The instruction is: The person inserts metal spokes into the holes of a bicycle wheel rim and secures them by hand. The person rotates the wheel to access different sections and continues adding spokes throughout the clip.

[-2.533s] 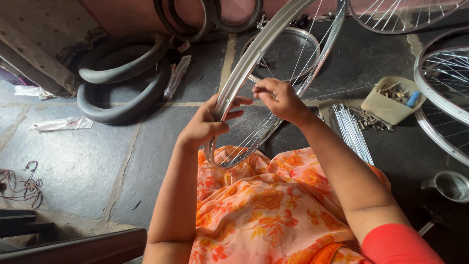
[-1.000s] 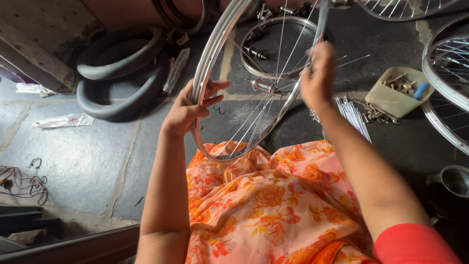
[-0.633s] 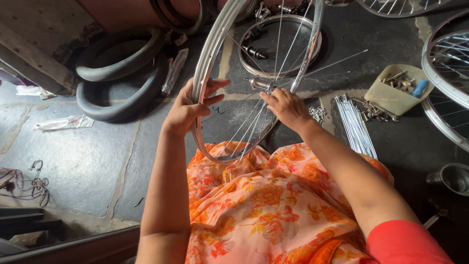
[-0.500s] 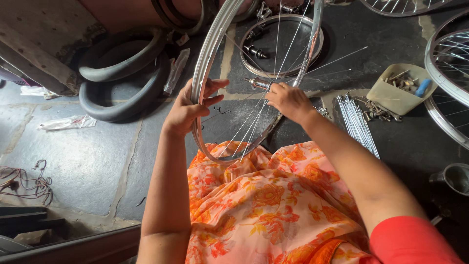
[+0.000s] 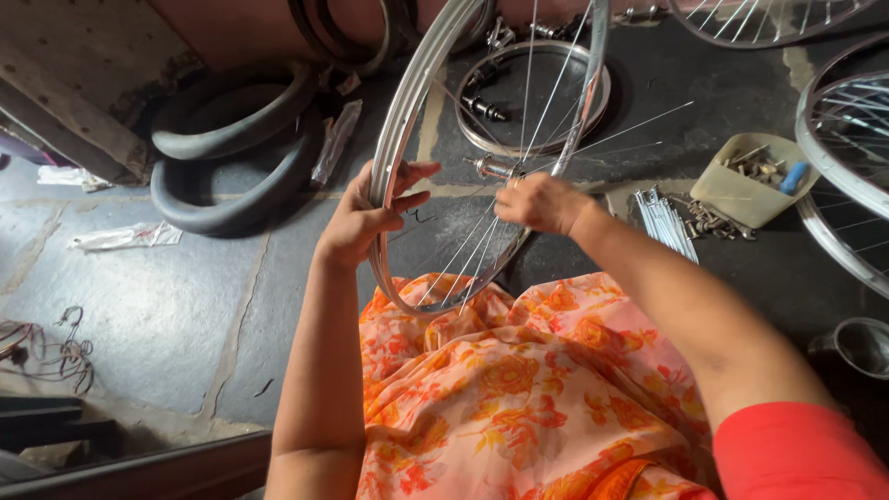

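A silver bicycle wheel rim (image 5: 404, 111) stands upright on my lap, resting on orange flowered cloth (image 5: 519, 389). My left hand (image 5: 366, 218) grips the rim's left side. My right hand (image 5: 542, 202) is closed on thin spokes (image 5: 482, 245) just beside the metal hub (image 5: 491, 168) in the middle of the wheel. Several spokes run loosely from the hub to the rim.
Black rubber tyres (image 5: 231, 153) lie at the left. A second rim (image 5: 532, 102) lies flat behind the wheel. A bundle of loose spokes (image 5: 669, 222) and a beige tub of small parts (image 5: 755, 168) sit at the right, with spoked wheels (image 5: 843, 157) beyond. Wires lie at far left.
My right hand came down from the rim's upper right edge to the hub and spokes. My left hand kept its grip on the rim.
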A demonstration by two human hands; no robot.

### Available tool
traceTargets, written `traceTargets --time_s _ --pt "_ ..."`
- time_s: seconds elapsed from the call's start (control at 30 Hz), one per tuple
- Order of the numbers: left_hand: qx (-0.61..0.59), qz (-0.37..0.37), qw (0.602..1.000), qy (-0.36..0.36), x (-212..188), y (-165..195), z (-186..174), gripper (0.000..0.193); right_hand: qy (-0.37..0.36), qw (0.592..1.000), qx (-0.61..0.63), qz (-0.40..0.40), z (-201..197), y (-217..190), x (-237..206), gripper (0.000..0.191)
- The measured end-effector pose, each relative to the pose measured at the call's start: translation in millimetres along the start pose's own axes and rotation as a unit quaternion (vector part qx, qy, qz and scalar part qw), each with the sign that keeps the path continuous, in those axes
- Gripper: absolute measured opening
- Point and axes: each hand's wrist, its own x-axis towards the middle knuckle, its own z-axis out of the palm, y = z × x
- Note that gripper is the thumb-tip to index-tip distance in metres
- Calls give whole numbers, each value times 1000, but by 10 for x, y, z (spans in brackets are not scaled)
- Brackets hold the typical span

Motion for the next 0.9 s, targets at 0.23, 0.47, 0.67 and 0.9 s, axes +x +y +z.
traceTargets --time_s 0.23,0.47,0.67,0.9 --pt "10 10 1000 -13 -74 -40 -68 66 140 985 44 95 48 189 -128 10" --pt "-7 0 1000 -1 -70 -66 -64 69 68 717 257 644 38 648 -168 20" --pt "3 -2 1000 4 -55 -26 -48 68 112 795 182 568 8 391 -385 13" --pt "1 10 1000 -15 52 -40 -36 69 53 837 322 439 190 -466 -398 25"
